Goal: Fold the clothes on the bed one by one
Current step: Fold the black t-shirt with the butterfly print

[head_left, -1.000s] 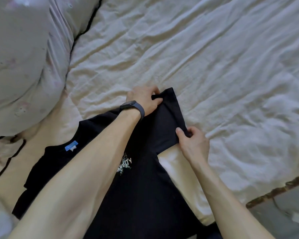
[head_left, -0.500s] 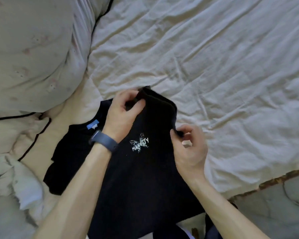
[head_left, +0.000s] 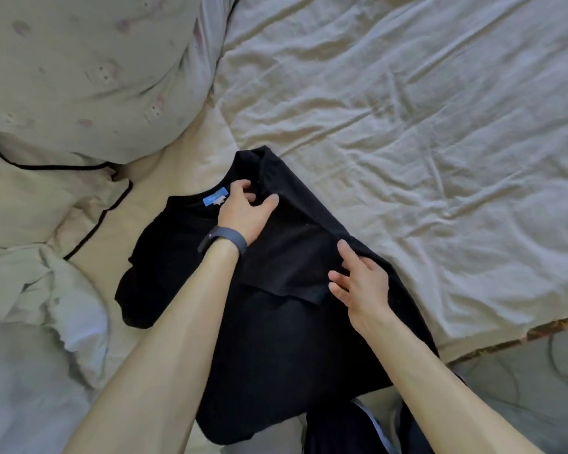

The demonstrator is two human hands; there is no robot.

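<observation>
Hands: two bare hands, apart from each other, both on the same garment.
Left hand: the left hand (head_left: 246,209) lies at the far end of the garment, just beside the collar. Its fingers are loosely bent with the tips on the cloth and the thumb stretched out to the right. No fold is visibly pinched.
Right hand: the right hand (head_left: 363,285) is nearer and further right. Its fingers are spread and almost straight, and the tips touch the edge of the folded-over sleeve. It grips nothing.
Wrist: one dark blue band (head_left: 223,240) on the left wrist.
Garment: one black short-sleeved T-shirt (head_left: 276,339) lies in the middle of the bed, collar far, hem near.
Sleeves: two. The right one is folded inward across the chest. The left one lies flat, out to the left.
Label: one small blue tag (head_left: 214,199) inside the collar, touching the left hand's fingers.
Bed: one bed with a wrinkled cream sheet (head_left: 407,126), which stretches away to the far right.
Pillows: two at the far left. One is a large pale pillow with a faint pattern (head_left: 79,70). The other is a cream pillow with black piping (head_left: 30,198), nearer than the first.
Other cloth: one crumpled white piece (head_left: 66,309) at the near left.
Floor: one grey patch (head_left: 522,388) at the near right, beyond the edge of the bed.
</observation>
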